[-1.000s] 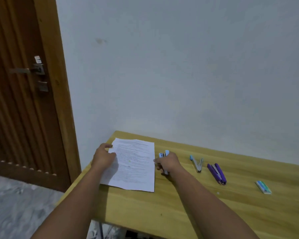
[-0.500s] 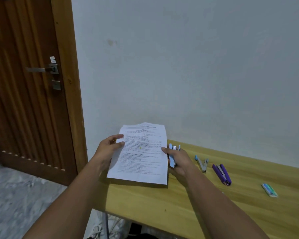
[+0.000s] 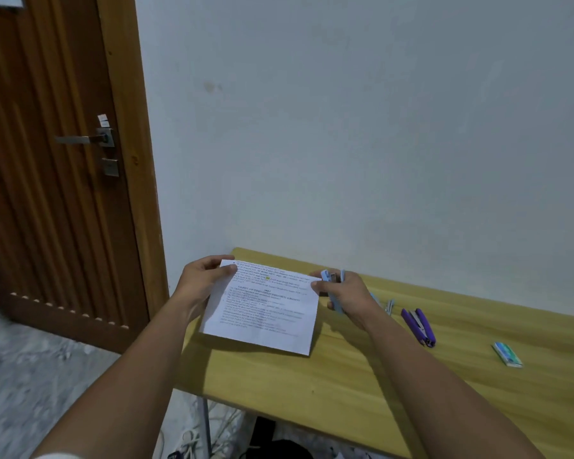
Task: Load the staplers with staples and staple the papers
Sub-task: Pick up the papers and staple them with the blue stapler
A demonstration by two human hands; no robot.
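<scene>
While both hands [image 3: 199,279] pinch thin printed papers [image 3: 262,306], flat.

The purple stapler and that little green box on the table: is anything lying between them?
No. In the head view, only bare table wood shows between the purple stapler and the green box.

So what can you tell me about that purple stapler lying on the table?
The purple stapler looks like glossy plastic with a metal strip showing between its two arms. It lies swung open, the arms splayed in a narrow V, their joined end toward the table's near edge. It rests flat on the yellow wooden top, to the right of the person's right hand, with a green staple box farther right. Neither hand touches it. Whether staples are loaded is too small to tell.
</scene>
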